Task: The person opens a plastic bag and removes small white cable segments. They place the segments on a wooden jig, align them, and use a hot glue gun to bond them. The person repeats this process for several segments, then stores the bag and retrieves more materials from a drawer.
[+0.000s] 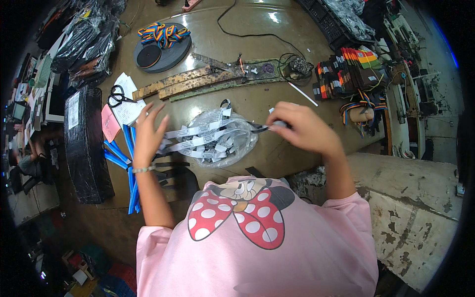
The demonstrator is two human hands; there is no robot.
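Observation:
My left hand (148, 134) lies with fingers spread on the left ends of several white label strips (195, 141). The strips run out of a clear plastic bag (232, 136) on the brown table (257, 101). To the right of the bag, my right hand (304, 129) is closed around a small grey tool (277, 124); its dark tip (260, 129) points at the bag's edge. Black straps (170, 171) lie just below my left wrist.
Blue straps (124, 166) and a long black wrapped bundle (85, 143) lie at the left. Black scissors (118, 95) sit on white papers, with a pink slip (110, 122) nearby. Behind are wooden slats (198, 79), a grey reel with rainbow ribbon (163, 45), and stacked coloured straps (346, 74).

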